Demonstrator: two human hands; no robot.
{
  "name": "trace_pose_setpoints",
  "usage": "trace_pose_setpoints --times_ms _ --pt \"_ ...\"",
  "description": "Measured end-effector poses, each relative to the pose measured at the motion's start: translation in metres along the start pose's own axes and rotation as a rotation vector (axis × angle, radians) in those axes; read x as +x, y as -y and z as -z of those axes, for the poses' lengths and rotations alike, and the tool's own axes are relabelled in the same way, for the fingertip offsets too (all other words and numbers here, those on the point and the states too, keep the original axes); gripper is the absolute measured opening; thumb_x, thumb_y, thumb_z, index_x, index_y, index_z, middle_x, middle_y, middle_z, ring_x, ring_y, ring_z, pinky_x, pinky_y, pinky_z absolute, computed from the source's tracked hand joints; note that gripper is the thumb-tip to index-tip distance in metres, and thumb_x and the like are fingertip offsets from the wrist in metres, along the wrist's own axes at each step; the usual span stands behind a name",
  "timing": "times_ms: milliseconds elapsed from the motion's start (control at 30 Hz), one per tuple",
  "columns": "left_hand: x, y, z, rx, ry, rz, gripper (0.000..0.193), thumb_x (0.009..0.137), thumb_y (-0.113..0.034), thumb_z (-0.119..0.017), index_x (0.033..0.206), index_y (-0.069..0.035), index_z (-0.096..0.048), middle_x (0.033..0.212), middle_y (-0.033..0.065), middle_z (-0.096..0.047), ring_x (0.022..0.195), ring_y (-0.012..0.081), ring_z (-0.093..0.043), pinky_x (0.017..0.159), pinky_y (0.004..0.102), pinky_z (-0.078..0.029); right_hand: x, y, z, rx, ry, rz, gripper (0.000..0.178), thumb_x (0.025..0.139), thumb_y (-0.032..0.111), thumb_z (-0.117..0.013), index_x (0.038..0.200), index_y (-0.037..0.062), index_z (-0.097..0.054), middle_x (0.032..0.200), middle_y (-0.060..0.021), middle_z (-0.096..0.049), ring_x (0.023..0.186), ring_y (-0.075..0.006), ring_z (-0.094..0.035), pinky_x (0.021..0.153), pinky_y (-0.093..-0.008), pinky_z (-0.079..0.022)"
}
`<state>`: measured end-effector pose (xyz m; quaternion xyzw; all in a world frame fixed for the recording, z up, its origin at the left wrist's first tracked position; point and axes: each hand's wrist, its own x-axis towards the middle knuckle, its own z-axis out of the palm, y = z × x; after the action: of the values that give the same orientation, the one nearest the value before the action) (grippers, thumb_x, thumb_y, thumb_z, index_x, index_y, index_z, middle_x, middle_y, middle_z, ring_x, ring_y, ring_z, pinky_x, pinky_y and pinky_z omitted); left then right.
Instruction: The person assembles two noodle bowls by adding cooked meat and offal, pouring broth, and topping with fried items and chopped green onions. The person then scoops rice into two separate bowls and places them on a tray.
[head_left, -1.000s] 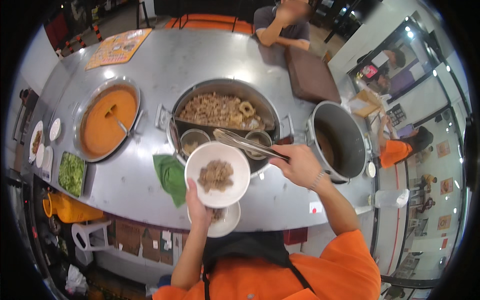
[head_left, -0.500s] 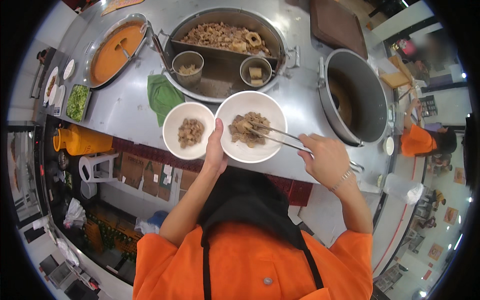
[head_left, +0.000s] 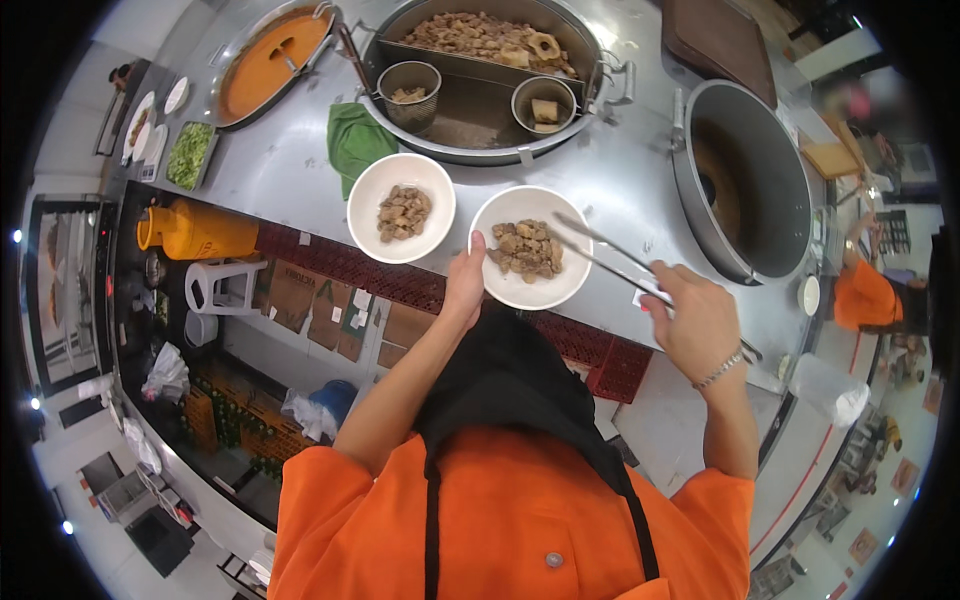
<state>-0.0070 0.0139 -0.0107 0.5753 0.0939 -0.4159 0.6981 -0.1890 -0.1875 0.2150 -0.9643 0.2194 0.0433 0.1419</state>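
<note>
My left hand (head_left: 467,283) grips the left rim of a white bowl (head_left: 507,284), thumb against its edge. Brown chunks of meat (head_left: 527,250) lie inside it. In my right hand (head_left: 697,322) is a pair of metal tongs (head_left: 618,262), its arms parted and its tips over the bowl's right side with nothing between them. A second white bowl (head_left: 364,190), also with meat pieces (head_left: 404,212), stands on the counter just left of the held one. Behind them sits a large divided pot (head_left: 470,152) with meat and bones in its far half.
Two strainer baskets (head_left: 409,93) (head_left: 543,103) hang in the pot's near half. A green cloth (head_left: 357,142) lies beside it. Orange sauce fills a pan (head_left: 262,72) at far left, near a tray of chopped greens (head_left: 189,154). A deep grey pot (head_left: 742,180) stands right.
The tongs have lifted off the meat and shifted right toward the bowl's rim. The held bowl has moved toward me, farther from the second bowl. The view has shifted somewhat.
</note>
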Motion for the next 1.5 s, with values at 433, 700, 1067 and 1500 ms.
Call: trace_pose_setpoints --times_ms 433,700,1067,1500 --pt "0.003 0.006 0.065 0.062 0.252 0.117 0.060 0.110 -0.041 -0.053 0.148 0.004 -0.042 0.133 0.0157 -0.063 0.123 0.0244 -0.063 0.104 0.0427 -0.054 0.183 0.068 -0.032 -0.407 -0.181 -0.070 0.020 0.097 0.019 -0.060 0.108 0.0052 -0.071 0.097 -0.0151 -0.073 0.087 -0.0351 -0.075 0.073 -0.0431 -0.061" --pt "0.014 -0.039 0.311 0.868 0.301 -0.032 0.043 0.101 -0.029 -0.069 0.129 0.004 -0.065 0.113 0.0198 -0.075 0.106 0.0249 -0.073 0.092 0.0362 -0.058 0.366 0.093 -0.104 -1.009 0.384 -0.212 0.020 0.094 0.015 -0.064 0.103 0.0128 -0.082 0.101 -0.0025 -0.078 0.086 -0.0253 -0.076 0.054 -0.0470 -0.058" --pt "0.031 0.000 0.525 0.979 -0.079 0.208 0.030 0.096 -0.028 -0.069 0.105 0.001 -0.072 0.090 0.0192 -0.076 0.087 0.0324 -0.075 0.077 0.0404 -0.056 0.401 0.039 -0.152 -1.062 0.511 -0.070 0.021 0.097 0.018 -0.061 0.101 0.0142 -0.082 0.099 -0.0057 -0.080 0.090 -0.0248 -0.078 0.064 -0.0441 -0.060" --pt "0.081 0.016 0.526 0.974 -0.049 0.105 0.033 0.097 -0.030 -0.067 0.102 0.001 -0.075 0.085 0.0194 -0.076 0.081 0.0326 -0.075 0.076 0.0409 -0.057 0.316 0.115 -0.056 -0.857 0.292 -0.285 0.020 0.098 0.015 -0.057 0.104 0.0106 -0.076 0.104 -0.0119 -0.078 0.098 -0.0289 -0.076 0.080 -0.0410 -0.061"
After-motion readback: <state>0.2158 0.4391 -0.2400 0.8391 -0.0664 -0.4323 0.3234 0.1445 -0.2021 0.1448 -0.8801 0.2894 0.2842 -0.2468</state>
